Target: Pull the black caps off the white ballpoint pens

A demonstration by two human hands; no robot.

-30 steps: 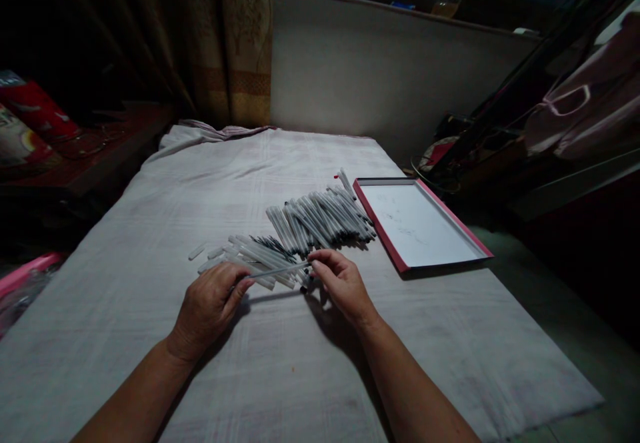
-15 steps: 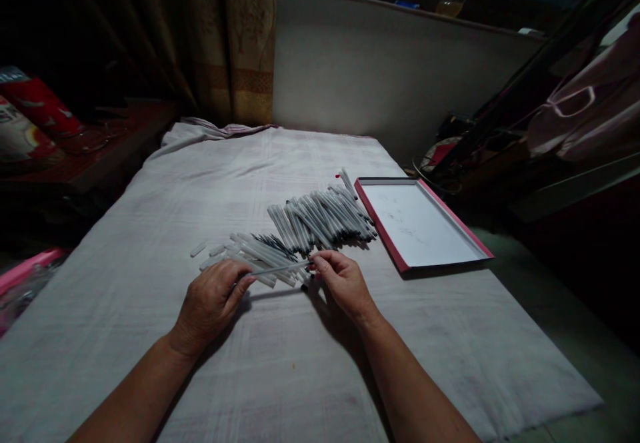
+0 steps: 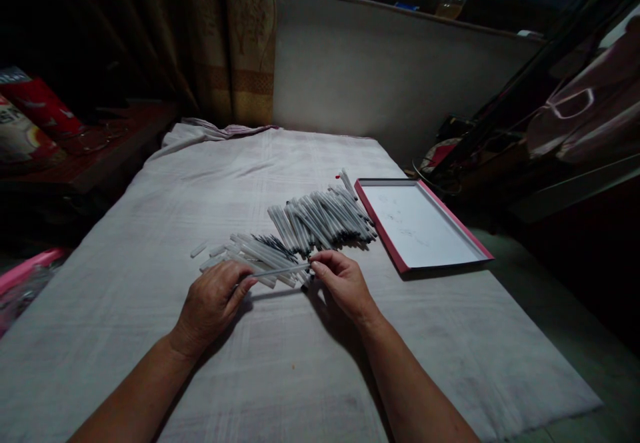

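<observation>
My left hand [image 3: 213, 302] and my right hand [image 3: 343, 284] pinch the two ends of one thin pen part [image 3: 280, 270], held level just above the cloth. Behind it lies a loose row of clear pen barrels [image 3: 250, 254] with thin dark refills [image 3: 274, 244] among them. Farther back is a larger pile of assembled pens [image 3: 323, 216]. Both hands are closed on the held piece, the left at its left end and the right at its right end.
A pale cloth [image 3: 300, 363] covers the table. A shallow red-edged box lid [image 3: 417, 223] lies to the right of the pens. A curtain [image 3: 245, 43] hangs at the back, red packets [image 3: 35, 106] sit far left, and a pink object [image 3: 25, 273] is at the left edge.
Almost nothing differs. Both hands stay pinched on the same thin pen part, with only a slight shift of the fingers.
</observation>
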